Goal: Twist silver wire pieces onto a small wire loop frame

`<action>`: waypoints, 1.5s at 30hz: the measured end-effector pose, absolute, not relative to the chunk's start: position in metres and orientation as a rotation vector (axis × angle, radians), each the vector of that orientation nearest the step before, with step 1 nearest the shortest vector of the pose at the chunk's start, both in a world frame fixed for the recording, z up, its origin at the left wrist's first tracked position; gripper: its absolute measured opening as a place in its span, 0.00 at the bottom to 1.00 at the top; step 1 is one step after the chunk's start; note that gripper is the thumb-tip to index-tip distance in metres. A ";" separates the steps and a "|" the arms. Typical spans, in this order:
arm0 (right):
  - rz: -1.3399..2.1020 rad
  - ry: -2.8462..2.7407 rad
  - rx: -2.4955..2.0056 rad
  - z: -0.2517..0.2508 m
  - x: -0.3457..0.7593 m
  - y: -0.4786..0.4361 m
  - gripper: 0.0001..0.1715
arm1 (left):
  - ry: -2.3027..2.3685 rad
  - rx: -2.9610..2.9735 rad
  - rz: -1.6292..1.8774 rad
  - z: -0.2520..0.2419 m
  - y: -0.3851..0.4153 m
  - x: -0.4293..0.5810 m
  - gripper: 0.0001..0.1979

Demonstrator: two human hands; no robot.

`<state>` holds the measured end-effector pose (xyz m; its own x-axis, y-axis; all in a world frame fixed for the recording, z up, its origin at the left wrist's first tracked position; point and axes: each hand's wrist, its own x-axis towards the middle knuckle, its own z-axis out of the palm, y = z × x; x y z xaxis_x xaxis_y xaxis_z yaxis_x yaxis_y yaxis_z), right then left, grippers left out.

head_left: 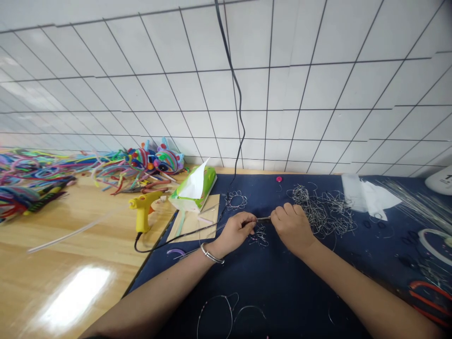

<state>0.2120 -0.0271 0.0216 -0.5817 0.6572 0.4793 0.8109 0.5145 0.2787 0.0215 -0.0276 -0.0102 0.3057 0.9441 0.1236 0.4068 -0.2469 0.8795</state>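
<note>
My left hand, a silver bangle on its wrist, is closed in a pinch over the dark blue mat. Thin bent wire with tiny beads shows at its fingertips; the gripped part is hidden. My right hand is wrapped round a slim metal tool, whose tip reaches my left fingertips. Most of this tool is covered, so its exact kind does not show. Behind my left hand lies a flower-shaped wire ring. A tangled heap of wire pieces spreads beyond my right hand.
At left are a yellow glue gun, a tissue pack and colourful pipe cleaners. Red-handled scissors and straight wires lie at right. A beaded wire loop is in front. A black cable hangs along the tiled wall.
</note>
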 end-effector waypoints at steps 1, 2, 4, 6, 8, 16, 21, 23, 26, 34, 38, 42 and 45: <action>-0.696 -2.450 -1.216 0.021 0.212 -0.027 0.12 | 1.205 1.819 0.877 -0.009 -0.028 0.021 0.07; -0.697 -2.451 -1.204 0.021 0.212 -0.027 0.12 | 1.203 1.832 0.873 -0.008 -0.028 0.022 0.07; -0.695 -2.451 -1.177 0.021 0.213 -0.026 0.12 | 1.205 1.849 0.872 -0.008 -0.028 0.022 0.07; -0.693 -2.453 -1.153 0.020 0.214 -0.025 0.12 | 1.210 1.858 0.877 -0.009 -0.028 0.022 0.07; -0.692 -2.455 -1.137 0.019 0.214 -0.024 0.11 | 1.215 1.867 0.879 -0.010 -0.027 0.022 0.07; -0.716 -2.489 -1.132 0.017 0.216 -0.022 0.11 | 1.226 1.912 0.859 -0.010 -0.026 0.022 0.06; -0.686 -2.507 -1.146 0.016 0.217 -0.021 0.11 | 1.249 1.957 0.833 -0.009 -0.027 0.021 0.06; -0.680 -2.506 -1.145 0.015 0.217 -0.021 0.11 | 1.243 1.970 0.818 -0.008 -0.027 0.021 0.06; -0.677 -2.501 -1.140 0.013 0.218 -0.020 0.11 | 1.229 1.970 0.807 -0.006 -0.026 0.021 0.06; -0.665 -2.505 -1.150 0.011 0.219 -0.021 0.11 | 1.219 1.921 0.811 -0.006 -0.026 0.021 0.05; -0.646 -2.503 -1.162 0.010 0.219 -0.020 0.11 | 1.228 1.908 0.823 -0.006 -0.026 0.020 0.05; -0.632 -2.508 -1.177 0.008 0.219 -0.020 0.12 | 1.235 1.891 0.832 -0.009 -0.026 0.019 0.05; -0.626 -2.505 -1.183 0.007 0.219 -0.020 0.11 | 1.239 1.822 0.819 -0.013 -0.026 0.018 0.05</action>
<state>0.2185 -0.0198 0.0066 -0.6154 0.6529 0.4416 0.7839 0.5657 0.2560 0.0184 -0.0255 -0.0129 0.3198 0.9436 0.0854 0.4478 -0.2299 0.8640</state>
